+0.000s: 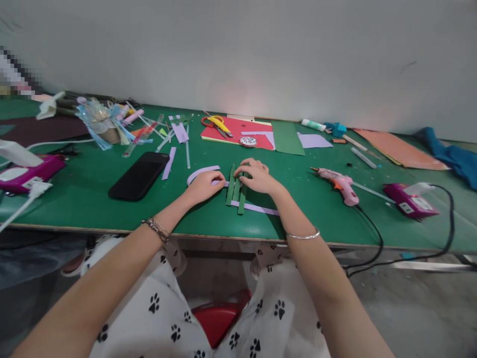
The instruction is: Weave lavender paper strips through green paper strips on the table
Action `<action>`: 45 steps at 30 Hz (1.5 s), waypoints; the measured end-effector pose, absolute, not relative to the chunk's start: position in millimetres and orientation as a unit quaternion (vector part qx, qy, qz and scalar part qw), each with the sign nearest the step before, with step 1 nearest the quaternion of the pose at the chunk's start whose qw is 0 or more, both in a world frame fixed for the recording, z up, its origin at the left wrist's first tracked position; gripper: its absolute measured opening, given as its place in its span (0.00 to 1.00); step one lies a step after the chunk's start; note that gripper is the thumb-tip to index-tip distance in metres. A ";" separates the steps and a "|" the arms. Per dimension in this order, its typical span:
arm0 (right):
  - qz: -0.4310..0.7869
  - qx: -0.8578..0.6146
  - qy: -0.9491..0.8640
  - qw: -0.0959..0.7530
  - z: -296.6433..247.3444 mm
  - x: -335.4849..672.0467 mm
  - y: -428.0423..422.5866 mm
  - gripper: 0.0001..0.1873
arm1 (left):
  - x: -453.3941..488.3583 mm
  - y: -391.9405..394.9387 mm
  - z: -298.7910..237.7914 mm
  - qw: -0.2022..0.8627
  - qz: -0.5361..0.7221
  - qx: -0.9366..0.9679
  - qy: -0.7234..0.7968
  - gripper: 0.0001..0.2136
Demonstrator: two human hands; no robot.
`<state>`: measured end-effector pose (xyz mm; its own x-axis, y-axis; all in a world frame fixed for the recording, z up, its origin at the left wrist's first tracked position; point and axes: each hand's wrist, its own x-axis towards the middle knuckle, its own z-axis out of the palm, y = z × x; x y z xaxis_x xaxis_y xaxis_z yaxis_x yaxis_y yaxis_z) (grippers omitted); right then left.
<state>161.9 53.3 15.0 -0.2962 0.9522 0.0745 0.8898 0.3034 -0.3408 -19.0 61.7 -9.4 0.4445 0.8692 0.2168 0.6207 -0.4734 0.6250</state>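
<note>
Several green paper strips point(237, 190) lie side by side on the table in front of me. One purple paper strip point(257, 209) crosses them near their lower ends and runs right under my right wrist. A second, curved purple paper strip point(203, 170) loops behind my left hand point(204, 186). My left fingers are closed in a pinch on this strip's end, beside the leftmost green strip. From the right, my right hand point(256, 176) reaches over the upper part of the green strips. Its bent fingers grip at them, and the hand hides their upper ends in part.
A black phone point(139, 176) lies left on the green table point(208, 219). Right are a pink glue gun point(337, 184) and a purple power socket point(410, 200) with cables. Behind lie scissors point(219, 125), red paper point(238, 127), green paper point(287, 138) and a glue stick point(313, 125).
</note>
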 end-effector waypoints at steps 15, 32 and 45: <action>0.116 -0.571 -0.799 0.149 14.5 163.6 54.5 0.14 | -20.7 63.9 -8.6 0.260 0.302 0.790 0.467 0.09; 0.102 -0.584 -0.791 0.153 10.8 166.8 55.9 0.15 | -21.8 63.4 -6.3 0.282 0.305 0.776 0.475 0.08; 0.099 -0.608 -0.772 0.158 1.7 177.0 65.9 0.18 | -20.7 69.0 -3.8 0.282 0.248 0.812 0.447 0.10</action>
